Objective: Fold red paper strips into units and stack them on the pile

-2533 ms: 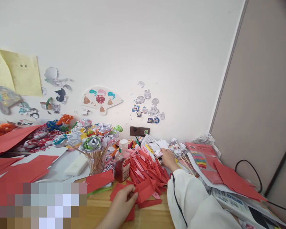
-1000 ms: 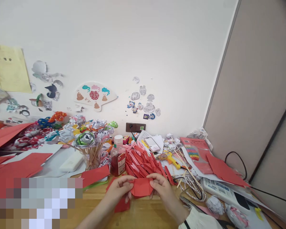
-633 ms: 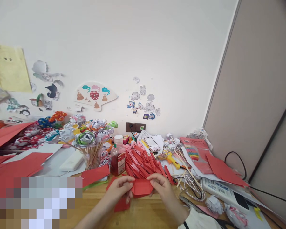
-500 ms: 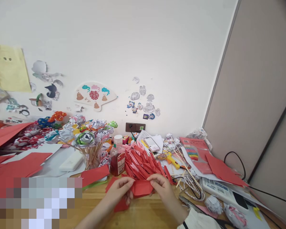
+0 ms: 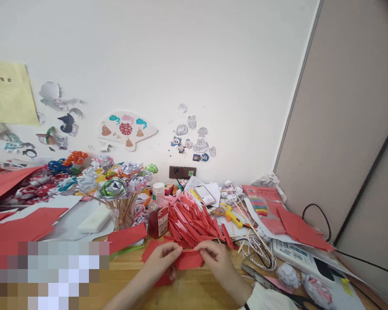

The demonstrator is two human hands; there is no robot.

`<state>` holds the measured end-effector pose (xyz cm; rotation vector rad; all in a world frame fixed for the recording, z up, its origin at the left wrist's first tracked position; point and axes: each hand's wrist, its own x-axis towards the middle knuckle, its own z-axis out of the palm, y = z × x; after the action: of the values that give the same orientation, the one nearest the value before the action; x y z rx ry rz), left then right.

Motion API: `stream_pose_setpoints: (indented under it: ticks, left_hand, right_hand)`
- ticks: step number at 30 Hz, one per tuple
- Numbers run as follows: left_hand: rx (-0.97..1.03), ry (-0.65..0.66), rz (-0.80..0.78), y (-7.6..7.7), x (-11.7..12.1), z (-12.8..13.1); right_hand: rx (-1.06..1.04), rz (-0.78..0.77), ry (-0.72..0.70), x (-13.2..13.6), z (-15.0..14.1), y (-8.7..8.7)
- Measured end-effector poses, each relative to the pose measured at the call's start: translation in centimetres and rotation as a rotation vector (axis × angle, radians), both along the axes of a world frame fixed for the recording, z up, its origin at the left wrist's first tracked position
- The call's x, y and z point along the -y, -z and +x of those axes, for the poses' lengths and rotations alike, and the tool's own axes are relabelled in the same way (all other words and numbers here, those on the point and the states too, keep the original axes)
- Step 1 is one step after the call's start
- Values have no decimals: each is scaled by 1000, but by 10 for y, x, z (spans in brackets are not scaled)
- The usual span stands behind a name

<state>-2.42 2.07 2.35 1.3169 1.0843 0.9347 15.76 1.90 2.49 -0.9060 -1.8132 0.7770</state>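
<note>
Both hands hold one folded red paper (image 5: 190,260) low over the near edge of the table (image 5: 197,292). The left hand (image 5: 161,260) grips its left end, fingers closed on the paper with the thumb on top. The right hand (image 5: 217,261) grips its right end in the same way, fingers clamped on the paper; a white sleeve (image 5: 268,299) covers that wrist. The paper lies flat between the two hands, just above the wood. A second red piece (image 5: 163,280) rests on the table under the left hand.

Directly behind the hands lies a heap of folded red strips (image 5: 194,221). A bottle (image 5: 158,212) with a white cap and red contents stands upright just left of the heap. Left of the bottle, a cup of paper flowers (image 5: 118,193) on sticks stands upright. A phone (image 5: 204,194) lies on white papers behind the heap, near the wall socket (image 5: 181,172). A yellow glue gun (image 5: 232,215) lies right of the heap. Loose red sheets (image 5: 26,224) cover the far left of the table.
</note>
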Motion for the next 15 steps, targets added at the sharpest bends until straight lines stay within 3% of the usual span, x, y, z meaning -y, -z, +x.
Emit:
stream_pose_setpoints:
  ticks: [9, 15]
  left_hand:
    - [-109, 8, 104, -4, 4, 0]
    - [-174, 2, 146, -1, 5, 1]
  right_hand:
    - [23, -33, -60, 3, -1, 1]
    - [95, -36, -27, -1, -6, 7]
